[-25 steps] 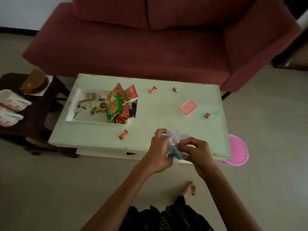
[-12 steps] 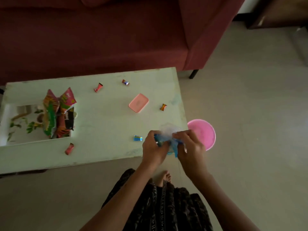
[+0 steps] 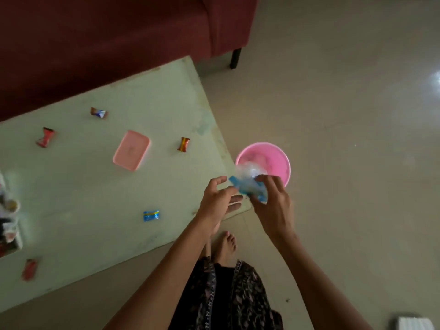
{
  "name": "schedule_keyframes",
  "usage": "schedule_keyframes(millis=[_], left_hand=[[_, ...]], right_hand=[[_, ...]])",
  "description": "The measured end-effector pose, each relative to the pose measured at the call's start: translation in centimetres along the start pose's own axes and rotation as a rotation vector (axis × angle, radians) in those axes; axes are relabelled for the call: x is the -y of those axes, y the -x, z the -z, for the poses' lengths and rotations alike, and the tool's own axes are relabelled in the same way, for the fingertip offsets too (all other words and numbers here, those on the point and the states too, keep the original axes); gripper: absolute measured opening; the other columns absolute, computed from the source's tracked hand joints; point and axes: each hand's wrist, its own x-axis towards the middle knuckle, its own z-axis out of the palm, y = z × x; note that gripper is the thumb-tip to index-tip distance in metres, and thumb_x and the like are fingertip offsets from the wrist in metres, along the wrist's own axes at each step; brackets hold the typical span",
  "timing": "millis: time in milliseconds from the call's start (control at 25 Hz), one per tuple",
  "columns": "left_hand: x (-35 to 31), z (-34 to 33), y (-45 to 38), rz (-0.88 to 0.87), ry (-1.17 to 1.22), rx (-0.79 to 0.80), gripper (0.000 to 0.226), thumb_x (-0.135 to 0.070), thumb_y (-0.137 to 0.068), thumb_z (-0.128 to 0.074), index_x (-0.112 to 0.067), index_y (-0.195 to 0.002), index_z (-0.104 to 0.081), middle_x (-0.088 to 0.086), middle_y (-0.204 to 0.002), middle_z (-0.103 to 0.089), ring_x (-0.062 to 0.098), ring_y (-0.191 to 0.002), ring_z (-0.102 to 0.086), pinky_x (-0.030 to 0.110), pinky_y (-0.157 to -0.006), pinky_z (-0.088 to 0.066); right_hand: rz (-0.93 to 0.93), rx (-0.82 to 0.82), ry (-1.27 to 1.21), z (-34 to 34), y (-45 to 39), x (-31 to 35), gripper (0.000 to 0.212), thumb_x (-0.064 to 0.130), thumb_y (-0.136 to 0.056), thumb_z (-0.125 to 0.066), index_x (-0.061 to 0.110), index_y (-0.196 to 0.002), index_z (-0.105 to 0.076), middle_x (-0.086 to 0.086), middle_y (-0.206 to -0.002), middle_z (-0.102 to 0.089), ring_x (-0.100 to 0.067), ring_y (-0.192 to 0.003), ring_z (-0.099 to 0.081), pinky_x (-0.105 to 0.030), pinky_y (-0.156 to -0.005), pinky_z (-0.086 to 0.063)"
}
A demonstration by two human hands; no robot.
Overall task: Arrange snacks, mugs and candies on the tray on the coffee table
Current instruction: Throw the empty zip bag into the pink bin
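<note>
Bare foot (image 3: 225,241) and dark patterned skirt (image 3: 228,296) at bottom of view. Right hand (image 3: 273,206) pinches a crumpled clear-and-blue plastic bag (image 3: 250,182) over the coffee table (image 3: 95,186) corner, beside the pink bin (image 3: 271,158) on the floor. Left hand (image 3: 217,201) just beside the bag, fingers loose and spread, gripping nothing. On the table: blue candy (image 3: 151,215) near the hands, red candy (image 3: 29,269) at the front left, orange candy (image 3: 183,144), pink lid (image 3: 131,150), red candy (image 3: 45,137) and brown-blue candy (image 3: 98,112) farther back. Tray (image 3: 12,241) with snack packets (image 3: 6,210) cut off at left edge. Red sofa (image 3: 107,44) behind.
</note>
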Motion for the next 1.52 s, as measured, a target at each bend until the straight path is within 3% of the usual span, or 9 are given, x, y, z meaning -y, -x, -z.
schedule_keyframes(millis=[160, 400, 480, 560, 720, 880, 1040, 1160, 1520], left_hand=[[0.1, -2.4, -4.4, -0.086, -0.076, -0.082, 0.031, -0.01, -0.087, -0.055, -0.013, -0.117, -0.046, 0.015, -0.111, -0.064, 0.016, -0.081, -0.067, 0.031, -0.071, -0.056], [1.5, -1.5, -7.3, -0.072, -0.04, -0.138, 0.025, -0.009, -0.09, -0.051, -0.012, -0.115, -0.051, 0.011, -0.102, -0.068, 0.021, -0.081, -0.068, 0.032, -0.066, -0.059], [2.1, -1.1, -7.6, -0.047, -0.03, -0.135, 0.022, -0.009, -0.09, -0.049, -0.012, -0.112, -0.052, 0.009, -0.099, -0.069, 0.02, -0.077, -0.067, 0.03, -0.063, -0.059], [2.5, -0.6, -7.8, -0.016, -0.022, -0.122, 0.02, -0.008, -0.091, -0.048, -0.011, -0.11, -0.054, 0.008, -0.098, -0.069, 0.02, -0.075, -0.066, 0.03, -0.063, -0.057], [2.4, 0.6, -7.6, 0.0, -0.005, -0.164, 0.02, -0.007, -0.091, -0.046, -0.006, -0.109, -0.055, 0.01, -0.098, -0.067, 0.021, -0.076, -0.064, 0.031, -0.067, -0.055], [0.5, 1.6, -5.7, -0.024, 0.034, -0.232, 0.023, -0.008, -0.091, -0.048, -0.005, -0.113, -0.054, 0.014, -0.106, -0.066, 0.023, -0.084, -0.064, 0.032, -0.073, -0.053], [-3.4, 3.4, -1.0, -0.156, 0.007, -0.379, 0.034, -0.019, -0.09, -0.054, -0.006, -0.12, -0.049, 0.015, -0.124, -0.059, 0.026, -0.111, -0.057, 0.036, -0.1, -0.044], [-6.6, 6.3, 4.9, -0.262, -0.064, -0.502, 0.044, -0.03, -0.091, -0.05, -0.008, -0.129, -0.043, 0.008, -0.135, -0.052, 0.021, -0.123, -0.048, 0.024, -0.097, -0.033], [-5.3, 21.0, 20.1, -0.516, 0.149, -0.775, 0.05, -0.033, -0.094, -0.044, -0.009, -0.136, -0.033, 0.01, -0.14, -0.046, 0.022, -0.127, -0.045, 0.03, -0.101, -0.033]], right_hand=[[-0.344, -0.068, 0.114, -3.4, -4.1, -5.9, 0.022, 0.02, -0.072, -0.076, 0.014, -0.088, -0.062, -0.001, -0.11, -0.069, -0.033, -0.074, -0.069, -0.024, -0.057, -0.035], [-0.404, 0.11, 0.103, -9.9, -7.6, -12.1, 0.026, 0.013, -0.078, -0.069, 0.012, -0.103, -0.062, -0.004, -0.134, -0.053, -0.035, -0.104, -0.062, -0.037, -0.076, -0.051], [-0.429, 0.355, 0.116, -11.9, -8.7, -13.5, 0.045, 0.016, -0.082, -0.066, 0.022, -0.125, -0.053, -0.005, -0.156, -0.025, -0.037, -0.139, -0.03, -0.053, -0.109, -0.031], [-0.5, 0.612, 0.111, -12.9, -9.7, -14.6, 0.059, 0.024, -0.085, -0.059, 0.039, -0.138, -0.037, -0.002, -0.161, 0.006, -0.035, -0.146, 0.005, -0.065, -0.112, -0.003], [-0.543, 0.545, -0.064, -11.9, -10.3, -14.1, 0.052, 0.015, -0.091, -0.048, 0.023, -0.141, -0.038, -0.013, -0.155, -0.026, -0.036, -0.133, -0.039, -0.055, -0.11, -0.03], [-0.571, 0.27, -0.242, -7.9, -9.8, -8.3, 0.041, 0.015, -0.095, -0.047, 0.012, -0.136, -0.045, -0.018, -0.13, -0.057, -0.029, -0.107, -0.057, -0.03, -0.086, -0.04], [-0.542, 0.16, -0.417, -3.2, -9.5, 1.2, 0.04, 0.027, -0.097, -0.044, 0.015, -0.135, -0.045, -0.014, -0.132, -0.057, -0.032, -0.119, -0.053, -0.042, -0.102, -0.041], [-0.425, 0.158, -0.525, 0.3, -8.3, 9.7, 0.04, 0.029, -0.096, -0.047, 0.013, -0.133, -0.047, -0.011, -0.134, -0.055, -0.026, -0.122, -0.052, -0.027, -0.092, -0.039], [-0.085, 0.285, -0.573, 0.7, 2.1, 30.0, 0.04, 0.033, -0.093, -0.052, 0.013, -0.127, -0.051, -0.001, -0.101, -0.059, -0.015, -0.09, -0.053, -0.012, -0.069, -0.039]])
